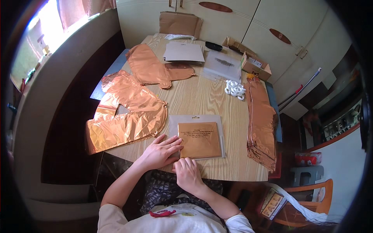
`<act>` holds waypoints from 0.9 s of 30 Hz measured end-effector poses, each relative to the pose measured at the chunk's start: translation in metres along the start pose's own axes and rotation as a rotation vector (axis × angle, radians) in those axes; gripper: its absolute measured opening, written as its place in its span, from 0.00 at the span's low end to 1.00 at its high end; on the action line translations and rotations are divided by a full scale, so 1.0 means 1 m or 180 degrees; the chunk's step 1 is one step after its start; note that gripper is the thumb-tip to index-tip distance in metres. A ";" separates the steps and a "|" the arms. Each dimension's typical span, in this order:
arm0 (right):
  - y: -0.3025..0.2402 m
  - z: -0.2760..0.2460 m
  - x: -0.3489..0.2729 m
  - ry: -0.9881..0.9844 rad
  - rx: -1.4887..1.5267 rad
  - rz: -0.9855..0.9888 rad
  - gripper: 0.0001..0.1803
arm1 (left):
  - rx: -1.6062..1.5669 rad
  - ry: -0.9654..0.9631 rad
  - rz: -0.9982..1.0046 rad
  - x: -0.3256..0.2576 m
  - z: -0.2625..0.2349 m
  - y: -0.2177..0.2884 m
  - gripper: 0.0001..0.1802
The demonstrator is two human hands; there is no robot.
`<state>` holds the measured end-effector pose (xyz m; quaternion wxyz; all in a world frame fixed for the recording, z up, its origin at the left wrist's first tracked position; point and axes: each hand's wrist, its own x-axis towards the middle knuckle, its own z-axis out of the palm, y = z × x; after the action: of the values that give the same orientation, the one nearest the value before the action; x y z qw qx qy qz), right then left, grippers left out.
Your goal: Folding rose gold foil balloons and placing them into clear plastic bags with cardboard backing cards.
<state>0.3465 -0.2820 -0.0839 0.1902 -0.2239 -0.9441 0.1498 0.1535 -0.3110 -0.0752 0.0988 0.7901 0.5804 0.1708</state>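
In front of me on the table lies a clear plastic bag [222,134] with a pale backing card that has a hanging slot at its top. A flat, folded copper-coloured packet [199,145] with small dark print sits in it. My left hand [161,151] rests on the bag's left side, fingers stretched out and their tips at the packet's left edge. Closed at the bag's lower left edge, my right hand [187,173] has its fingers curled down and pressed together; its thumb side touches the bag. What lies under those fingertips is hidden.
Flat copper foil balloons [132,116] spread along the left, a duller one [145,66] behind them. A long foil stack [259,120] lies at the right edge. Farther back are white rings [234,90], grey cards [183,52], clear bags [222,65] and an open cardboard box [256,66].
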 end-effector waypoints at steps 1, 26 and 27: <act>0.001 -0.001 -0.001 0.0044 0.0129 -0.0017 0.05 | -0.0001 0.0021 0.0006 0.000 0.001 0.000 0.29; -0.001 0.006 0.002 0.0141 -0.0034 -0.0015 0.05 | 0.0090 0.0022 0.0038 0.000 0.000 0.000 0.27; -0.002 0.006 0.003 0.0121 -0.0091 -0.0036 0.05 | 0.0100 0.0018 0.0050 0.000 0.000 0.000 0.27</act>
<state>0.3410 -0.2830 -0.0873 0.2057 -0.2241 -0.9436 0.1310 0.1533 -0.3114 -0.0750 0.0834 0.7956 0.5771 0.1647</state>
